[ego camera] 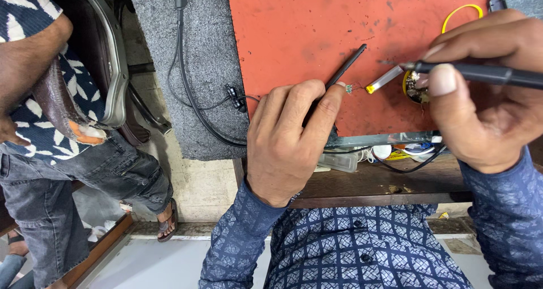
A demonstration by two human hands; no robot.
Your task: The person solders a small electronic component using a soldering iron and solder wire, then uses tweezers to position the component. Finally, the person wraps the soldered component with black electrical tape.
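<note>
While another person (51, 153) sits at far left, the left hand (288, 139) pinches black tweezers (342, 74) over a tiny green chip (349, 88) on the red surface (317, 28); the right hand (486, 91) grips a dark soldering iron (486, 73).

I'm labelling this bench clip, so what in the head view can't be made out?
- Small chip at the tweezers: too small to identify.
- Soldering iron in the right hand: cut off by the right edge.
- Round tin: mostly hidden by the thumb.
- Shelf clutter: hidden under the red mat.
</note>
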